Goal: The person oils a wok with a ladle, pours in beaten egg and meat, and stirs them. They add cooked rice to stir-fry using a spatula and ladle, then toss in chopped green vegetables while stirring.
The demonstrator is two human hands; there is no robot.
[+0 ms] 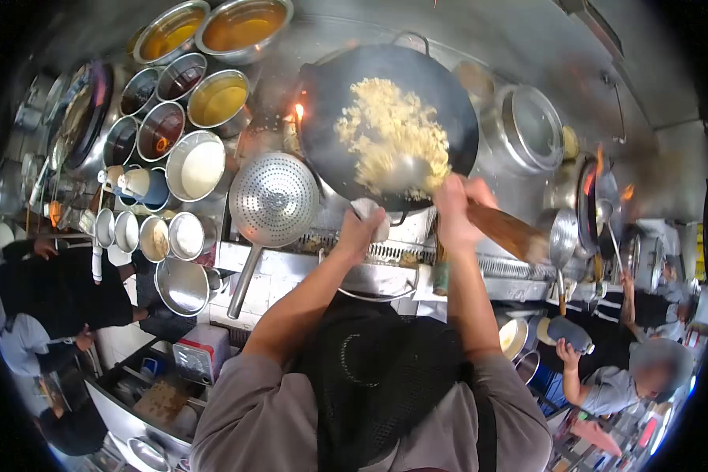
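A large black wok [315,118] sits over the stove, filled with loose yellowish food [389,118] that looks like scrambled egg or fried rice; I cannot tell which. My left hand [360,234] is closed on a folded white cloth [381,228] at the wok's near rim, beside its near loop handle. My right hand [459,211] grips the thick wooden handle of a ladle [507,228]. The ladle's metal head is blurred and rests among the food at the near side of the wok.
A perforated strainer [274,198] lies left of the wok. Metal bowls of sauces [219,98] and powders crowd the far left. Flame [299,112] shows at the wok's left edge. A lidded pot [527,130] stands right. Co-workers [613,381] work on both sides.
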